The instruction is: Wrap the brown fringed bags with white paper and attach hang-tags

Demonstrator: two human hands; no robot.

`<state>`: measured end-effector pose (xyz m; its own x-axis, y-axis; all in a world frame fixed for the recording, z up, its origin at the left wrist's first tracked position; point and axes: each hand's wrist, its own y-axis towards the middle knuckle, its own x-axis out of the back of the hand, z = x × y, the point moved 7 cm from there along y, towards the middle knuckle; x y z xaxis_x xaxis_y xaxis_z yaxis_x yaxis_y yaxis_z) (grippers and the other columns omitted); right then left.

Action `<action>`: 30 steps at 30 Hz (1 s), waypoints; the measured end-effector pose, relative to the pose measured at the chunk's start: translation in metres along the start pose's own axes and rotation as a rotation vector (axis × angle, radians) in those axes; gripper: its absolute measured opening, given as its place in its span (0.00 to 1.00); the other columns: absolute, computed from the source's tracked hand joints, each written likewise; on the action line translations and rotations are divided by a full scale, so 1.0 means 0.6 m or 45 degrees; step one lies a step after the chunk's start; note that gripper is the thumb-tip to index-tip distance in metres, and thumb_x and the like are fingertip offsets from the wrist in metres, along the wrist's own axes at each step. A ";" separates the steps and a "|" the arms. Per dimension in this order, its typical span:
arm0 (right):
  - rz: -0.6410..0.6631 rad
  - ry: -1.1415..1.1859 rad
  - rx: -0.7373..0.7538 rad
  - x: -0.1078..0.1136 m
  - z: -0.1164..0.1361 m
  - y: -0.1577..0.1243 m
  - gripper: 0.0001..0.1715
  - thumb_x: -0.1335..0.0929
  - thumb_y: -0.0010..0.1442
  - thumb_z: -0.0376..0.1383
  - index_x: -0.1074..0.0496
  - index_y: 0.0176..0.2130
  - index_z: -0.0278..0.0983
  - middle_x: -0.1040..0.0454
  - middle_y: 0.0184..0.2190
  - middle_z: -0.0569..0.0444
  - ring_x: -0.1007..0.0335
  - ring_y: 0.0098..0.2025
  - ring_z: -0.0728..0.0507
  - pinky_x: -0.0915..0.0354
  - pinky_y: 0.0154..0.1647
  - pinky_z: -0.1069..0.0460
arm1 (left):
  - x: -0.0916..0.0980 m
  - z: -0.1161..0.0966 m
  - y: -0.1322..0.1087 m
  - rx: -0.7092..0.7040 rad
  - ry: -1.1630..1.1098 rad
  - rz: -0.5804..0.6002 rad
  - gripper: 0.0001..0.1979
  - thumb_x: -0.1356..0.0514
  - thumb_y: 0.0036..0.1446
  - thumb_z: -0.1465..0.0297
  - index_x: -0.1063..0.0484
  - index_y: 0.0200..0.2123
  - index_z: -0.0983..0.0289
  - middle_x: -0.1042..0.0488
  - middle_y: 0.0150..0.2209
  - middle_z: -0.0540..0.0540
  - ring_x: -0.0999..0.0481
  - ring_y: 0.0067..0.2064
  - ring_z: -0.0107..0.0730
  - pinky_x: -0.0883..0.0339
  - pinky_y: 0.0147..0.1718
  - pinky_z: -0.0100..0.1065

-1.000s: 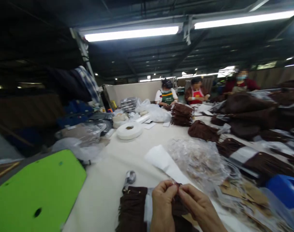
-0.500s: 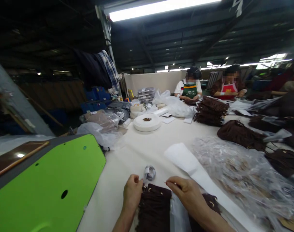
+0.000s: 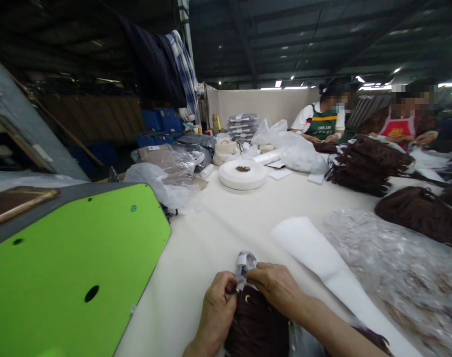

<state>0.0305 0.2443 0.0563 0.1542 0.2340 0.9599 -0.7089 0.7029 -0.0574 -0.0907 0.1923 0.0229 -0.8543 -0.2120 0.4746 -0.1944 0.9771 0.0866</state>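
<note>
A dark brown gathered drawstring bag (image 3: 257, 320) with metal eyelets lies on the table in front of me. My left hand (image 3: 216, 307) is closed in a pinch at its upper left corner, a dark bit of the bag showing between thumb and forefinger. Over the bag's top edge reaches my right hand (image 3: 280, 290), fingers bent together; what they hold is hidden. Just beyond the fingertips lies a small roll of clear tape or film (image 3: 245, 259), partly covered by the right hand. Clear plastic (image 3: 302, 339) shows beside the bag, under my right forearm.
A green board (image 3: 81, 267) stands at left. Further back are a large white roll (image 3: 243, 179) and plastic-wrapped bundles (image 3: 166, 161). White sheet material (image 3: 322, 258) and a heap of clear bags (image 3: 389, 267) lie at right, near stacked brown bags (image 3: 370, 161). Two co-workers sit across the table.
My right hand has moved left, from beside the bag's right corner to its top edge near the small roll. Both hands are now close together. The view has turned right.
</note>
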 end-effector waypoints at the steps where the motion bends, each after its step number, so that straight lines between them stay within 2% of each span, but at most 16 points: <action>1: 0.027 -0.004 0.019 -0.003 0.001 0.004 0.12 0.39 0.62 0.32 0.27 0.32 0.39 0.28 0.28 0.55 0.32 0.30 0.49 0.52 0.26 0.55 | 0.000 0.002 -0.001 0.002 0.000 -0.008 0.12 0.50 0.42 0.80 0.33 0.30 0.61 0.33 0.29 0.49 0.33 0.31 0.30 0.40 0.32 0.29; 10: 0.199 0.054 0.151 0.000 0.021 0.030 0.11 0.38 0.61 0.30 0.27 0.34 0.40 0.27 0.29 0.55 0.31 0.32 0.48 0.50 0.27 0.55 | 0.005 0.006 -0.012 0.013 -0.020 -0.039 0.14 0.49 0.43 0.79 0.33 0.34 0.62 0.31 0.31 0.51 0.32 0.32 0.31 0.37 0.31 0.30; 20: 0.305 0.266 0.172 -0.010 0.028 0.037 0.11 0.38 0.59 0.29 0.27 0.32 0.38 0.25 0.29 0.55 0.30 0.33 0.48 0.45 0.31 0.56 | 0.007 -0.003 -0.028 -0.226 0.154 -0.182 0.12 0.52 0.45 0.82 0.39 0.31 0.62 0.32 0.35 0.55 0.30 0.38 0.33 0.32 0.35 0.34; 24: 0.387 0.304 0.170 -0.014 0.034 0.041 0.11 0.38 0.60 0.31 0.27 0.31 0.37 0.26 0.27 0.54 0.32 0.30 0.48 0.46 0.29 0.56 | 0.010 -0.019 -0.038 -0.296 0.252 -0.168 0.10 0.50 0.45 0.82 0.36 0.30 0.63 0.32 0.38 0.57 0.30 0.41 0.36 0.31 0.40 0.37; 30: 0.445 0.273 0.166 -0.018 0.040 0.042 0.13 0.39 0.58 0.30 0.27 0.30 0.36 0.25 0.28 0.52 0.33 0.30 0.48 0.46 0.30 0.56 | 0.012 -0.023 -0.044 -0.279 0.473 -0.228 0.07 0.47 0.48 0.79 0.31 0.29 0.64 0.31 0.37 0.58 0.30 0.38 0.40 0.31 0.36 0.43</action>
<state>-0.0054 0.2433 0.0513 0.0192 0.5873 0.8091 -0.8228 0.4690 -0.3210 -0.0849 0.1653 0.0358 -0.5781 -0.3958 0.7136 -0.1827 0.9151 0.3596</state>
